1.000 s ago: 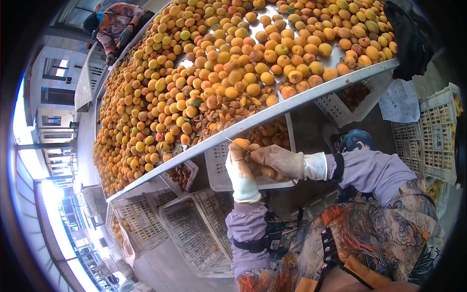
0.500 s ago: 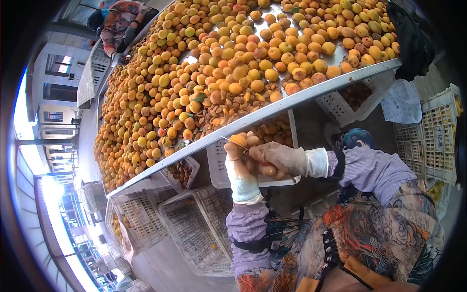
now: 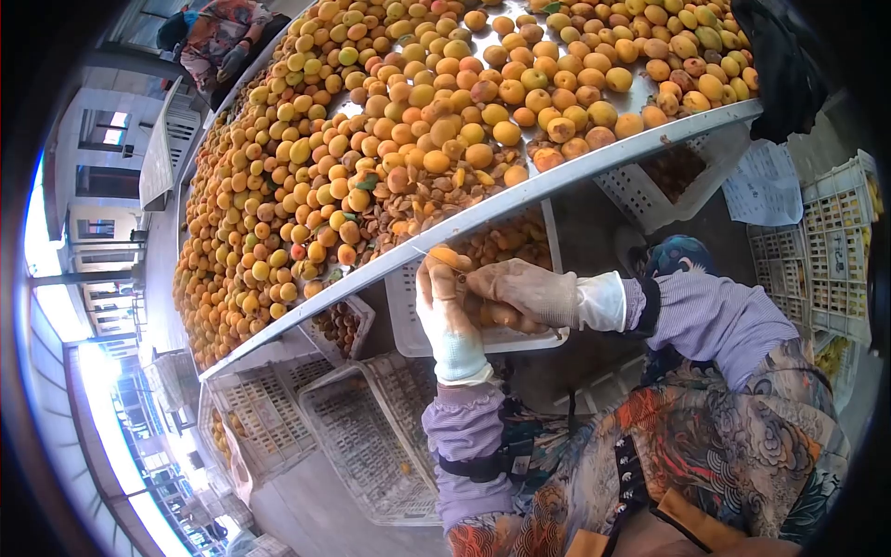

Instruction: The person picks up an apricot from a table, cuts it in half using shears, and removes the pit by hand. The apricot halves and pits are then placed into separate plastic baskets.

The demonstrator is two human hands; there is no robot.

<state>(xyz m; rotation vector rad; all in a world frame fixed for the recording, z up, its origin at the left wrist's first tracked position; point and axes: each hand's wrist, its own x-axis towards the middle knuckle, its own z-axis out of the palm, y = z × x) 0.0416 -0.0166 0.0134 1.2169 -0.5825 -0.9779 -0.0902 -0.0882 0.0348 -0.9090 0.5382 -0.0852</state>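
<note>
Grip of the left hand (image 3: pixel 447 311), in a pale glove, is curled around an orange fruit (image 3: pixel 446 256), which sits at the fingertips, just short of the table's (image 3: pixel 520 196) metal edge. A thin pale sliver (image 3: pixel 420 251) sticks out beside the fruit toward ten o'clock; which hand has it, I cannot tell. At three o'clock from the fruit, the right hand (image 3: pixel 524 290), also gloved, meets the left with its fingers bent; whether it grasps anything is hidden. Under both hands is a white crate (image 3: pixel 406 325) with brownish-orange pieces (image 3: pixel 520 237) inside. Toward eleven o'clock, brown scraps (image 3: pixel 422 213) lie against the table edge, and whole yellow-orange fruit (image 3: pixel 306 167) spreads beyond them from nine to one o'clock. Dark cloth (image 3: pixel 780 74) hangs over the table's corner at two o'clock. Stacked crates (image 3: pixel 831 255) stand at three o'clock, another long crate (image 3: pixel 357 436) at seven. Between ten and eleven, a co-worker (image 3: pixel 223 42) leans by the table's far side.
</note>
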